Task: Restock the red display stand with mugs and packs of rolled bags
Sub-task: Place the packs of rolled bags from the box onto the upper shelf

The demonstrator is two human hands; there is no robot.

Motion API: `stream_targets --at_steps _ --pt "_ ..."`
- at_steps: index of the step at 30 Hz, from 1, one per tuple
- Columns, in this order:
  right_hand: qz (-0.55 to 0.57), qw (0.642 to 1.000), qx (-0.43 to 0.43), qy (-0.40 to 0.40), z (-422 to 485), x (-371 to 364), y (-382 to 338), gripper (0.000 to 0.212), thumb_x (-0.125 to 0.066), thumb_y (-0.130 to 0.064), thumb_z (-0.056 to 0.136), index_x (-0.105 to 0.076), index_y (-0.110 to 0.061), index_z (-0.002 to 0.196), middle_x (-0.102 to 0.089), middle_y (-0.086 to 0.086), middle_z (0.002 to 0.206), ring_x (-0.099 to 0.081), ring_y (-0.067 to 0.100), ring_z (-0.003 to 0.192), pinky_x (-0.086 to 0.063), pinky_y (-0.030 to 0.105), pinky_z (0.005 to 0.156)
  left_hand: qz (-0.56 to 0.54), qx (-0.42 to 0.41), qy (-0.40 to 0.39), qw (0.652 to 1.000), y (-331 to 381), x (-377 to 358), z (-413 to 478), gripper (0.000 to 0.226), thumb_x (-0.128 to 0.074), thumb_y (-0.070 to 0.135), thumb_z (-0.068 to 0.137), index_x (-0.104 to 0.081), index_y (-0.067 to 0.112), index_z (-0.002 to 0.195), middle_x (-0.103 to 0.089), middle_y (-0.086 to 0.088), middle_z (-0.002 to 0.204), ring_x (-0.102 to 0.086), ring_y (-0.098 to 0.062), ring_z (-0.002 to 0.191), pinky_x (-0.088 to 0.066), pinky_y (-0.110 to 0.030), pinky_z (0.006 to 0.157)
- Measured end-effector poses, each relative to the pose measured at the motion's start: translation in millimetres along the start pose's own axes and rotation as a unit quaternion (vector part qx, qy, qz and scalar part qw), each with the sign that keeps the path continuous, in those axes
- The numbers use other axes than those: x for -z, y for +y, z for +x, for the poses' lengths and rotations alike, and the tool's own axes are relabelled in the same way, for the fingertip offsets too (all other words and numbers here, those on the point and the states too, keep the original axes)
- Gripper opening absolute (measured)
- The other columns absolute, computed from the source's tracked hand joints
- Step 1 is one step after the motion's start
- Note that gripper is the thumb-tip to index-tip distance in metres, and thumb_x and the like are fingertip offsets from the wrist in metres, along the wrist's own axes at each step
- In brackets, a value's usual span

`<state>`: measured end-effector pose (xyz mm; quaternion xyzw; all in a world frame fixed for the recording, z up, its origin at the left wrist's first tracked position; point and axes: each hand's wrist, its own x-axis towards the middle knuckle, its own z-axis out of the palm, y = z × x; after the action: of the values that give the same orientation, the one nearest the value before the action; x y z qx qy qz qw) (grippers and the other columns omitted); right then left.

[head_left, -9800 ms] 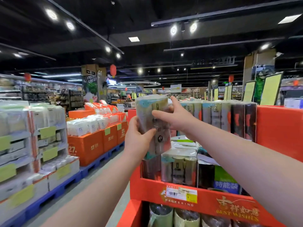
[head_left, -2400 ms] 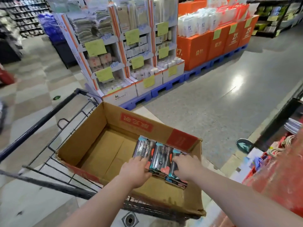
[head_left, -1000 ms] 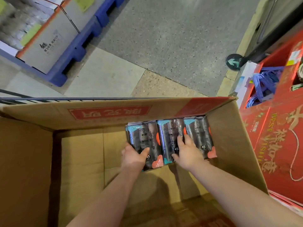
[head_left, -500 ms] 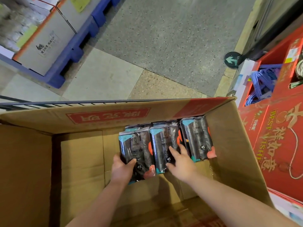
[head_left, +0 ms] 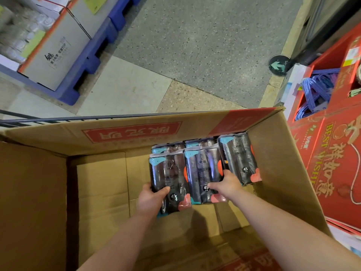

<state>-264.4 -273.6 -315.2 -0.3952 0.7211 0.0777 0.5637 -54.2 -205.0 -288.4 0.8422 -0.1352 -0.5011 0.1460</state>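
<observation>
Single view, head-worn, wide-angle. Looks steeply down and forward into open cardboard box [head_left: 48,192], close; box fills lower two thirds of frame. Forearms enter from bottom edge. Left hand [head_left: 150,198] and right hand [head_left: 228,182] near centre, gripping packs of rolled bags [head_left: 203,169] by box's far right corner. Floor [head_left: 195,45] across top, red display stand [head_left: 332,173] along right edge.

The dark plastic packs of rolled bags [head_left: 238,159] lie side by side in the open brown cardboard box [head_left: 273,173], at its far right corner — red cardboard display stand [head_left: 332,173] just right, blue plastic pallet [head_left: 93,61] beyond, left.
</observation>
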Motion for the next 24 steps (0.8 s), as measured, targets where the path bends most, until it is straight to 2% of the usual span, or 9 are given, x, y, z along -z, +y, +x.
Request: stream_targets --at_steps 3,5,6,9,13,15,16,21,24 --pt "0.078 0.997 0.010 -0.002 -14 3 2 0.057 -0.073 -0.013 0.083 -0.041 -0.005 0.130 -0.058 0.006 0.110 -0.053 0.019 0.084 -0.047 0.026 0.069 -0.016 -0.004 -0.022 1.000 1 0 -3 0.038 -0.077 0.018 0.078 -0.053 0.014 0.107 -0.066 -0.006 0.099 -0.064 -0.026 0.090 -0.053 -0.041 0.086" --pt "0.131 0.991 0.003 -0.002 -21 1 2 0.060 -0.073 -0.009 0.082 -0.039 -0.007 0.132 -0.055 0.002 0.093 -0.054 0.018 0.075 -0.049 0.026 0.057 -0.049 -0.007 -0.041 0.998 2 -1 -7 0.036 -0.076 0.013 0.079 -0.054 0.013 0.108 -0.067 -0.008 0.102 -0.066 -0.025 0.088 -0.054 -0.041 0.083" --pt "0.160 0.987 -0.005 0.002 -24 -1 2 0.060 -0.073 -0.007 0.082 -0.039 -0.008 0.131 -0.054 0.002 0.092 -0.056 0.021 0.076 -0.053 0.030 0.057 -0.067 -0.007 -0.048 0.997 3 -1 -9 0.035 -0.074 0.012 0.080 -0.054 0.013 0.109 -0.068 -0.009 0.103 -0.067 -0.025 0.087 -0.055 -0.040 0.080" --pt "0.210 0.977 0.000 0.021 -37 3 -4 0.061 -0.073 -0.008 0.082 -0.040 -0.010 0.133 -0.050 0.007 0.105 -0.058 0.029 0.088 -0.056 0.045 0.068 -0.113 -0.008 -0.070 0.991 6 1 -18 0.030 -0.069 0.010 0.084 -0.052 0.012 0.109 -0.069 -0.011 0.098 -0.069 -0.026 0.082 -0.055 -0.038 0.069" --pt "0.219 0.974 0.022 0.047 -55 17 -3 0.061 -0.068 -0.013 0.087 -0.037 -0.010 0.139 -0.049 0.008 0.114 -0.057 0.023 0.083 -0.055 0.038 0.064 -0.131 -0.026 -0.099 0.986 11 0 -30 0.024 -0.066 0.009 0.087 -0.052 0.014 0.105 -0.070 -0.013 0.097 -0.069 -0.028 0.083 -0.056 -0.039 0.071" --pt "0.227 0.971 0.033 0.072 -66 25 -1 0.065 -0.069 -0.015 0.086 -0.035 -0.012 0.142 -0.047 0.012 0.132 -0.059 0.029 0.098 -0.057 0.042 0.073 -0.134 -0.041 -0.111 0.984 16 -2 -38 0.030 -0.067 0.009 0.086 -0.052 0.012 0.112 -0.069 -0.015 0.101 -0.069 -0.028 0.084 -0.055 -0.038 0.072" --pt "0.230 0.969 0.038 0.082 -72 30 2 0.065 -0.069 -0.016 0.086 -0.035 -0.013 0.142 -0.046 0.011 0.133 -0.058 0.030 0.103 -0.056 0.046 0.080 -0.139 -0.047 -0.119 0.982 18 -4 -41 0.033 -0.067 0.009 0.086 -0.052 0.011 0.115 -0.069 -0.015 0.103 -0.069 -0.028 0.085 -0.055 -0.037 0.072" --pt "0.271 0.956 0.059 0.098 -102 55 17 0.036 -0.065 -0.010 0.089 -0.043 -0.020 0.116 -0.055 -0.001 0.098 -0.060 0.015 0.078 -0.058 0.046 0.075 -0.155 -0.065 -0.152 0.974 25 -15 -56 0.048 -0.067 0.015 0.087 -0.047 0.008 0.129 -0.069 -0.015 0.108 -0.070 -0.029 0.088 -0.056 -0.038 0.071" --pt "0.274 0.952 0.079 0.115 -120 68 25 0.032 -0.064 -0.011 0.089 -0.044 -0.018 0.113 -0.057 -0.004 0.092 -0.064 0.016 0.075 -0.058 0.035 0.059 -0.160 -0.073 -0.164 0.971 31 -19 -72 0.047 -0.069 0.018 0.085 -0.049 0.008 0.126 -0.069 -0.014 0.107 -0.069 -0.029 0.088 -0.056 -0.039 0.070"
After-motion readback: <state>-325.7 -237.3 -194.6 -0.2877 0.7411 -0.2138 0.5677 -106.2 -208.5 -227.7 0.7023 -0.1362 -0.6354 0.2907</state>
